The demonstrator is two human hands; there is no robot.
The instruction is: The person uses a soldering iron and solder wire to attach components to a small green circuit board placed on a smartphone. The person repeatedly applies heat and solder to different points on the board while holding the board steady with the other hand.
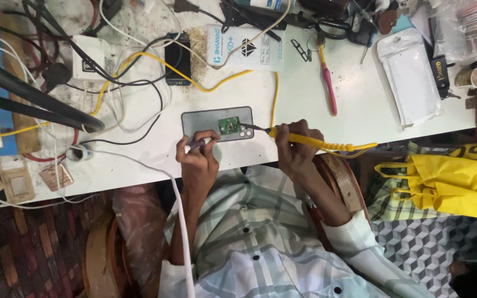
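The person's right hand (296, 144) is clenched around a yellow-handled soldering iron (305, 139), its tip resting at the 3 o'clock edge of a small green circuit board (229, 126). The board lies on a grey phone back (217, 123) near the front edge of the white workbench (360, 105). The left hand (197, 159), at the board's 8 o'clock, pinches a slim dark tool (199, 143) aimed toward the board; what kind it is cannot be told. Judging from this, soldering is under way: the board is placed and the iron applied, but any finished joints are too small to see. A pink-handled tool (328, 83) lies at the phone's 2 o'clock, and tangled cables (128, 72) sprawl at 10 o'clock.
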